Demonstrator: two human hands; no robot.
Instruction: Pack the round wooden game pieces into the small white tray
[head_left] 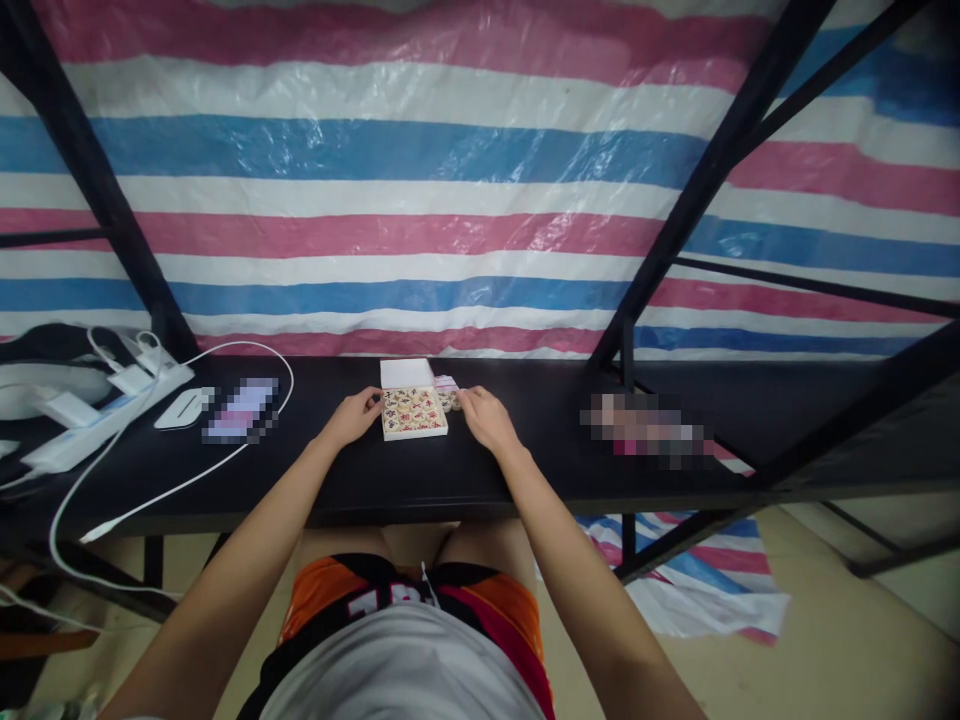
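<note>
In the head view, I see an open white box (415,434) of round pieces (406,412) on the black counter (555,460). The left hand (352,417) curls by its left side, the right hand (486,416) by loose pieces (448,402); whether either's fingers grasp anything, I can't tell.

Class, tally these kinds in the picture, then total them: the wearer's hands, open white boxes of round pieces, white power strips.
Hands: 2 (left hand, right hand)
Open white box: 1
White power strip: 1
Total: 4
</note>
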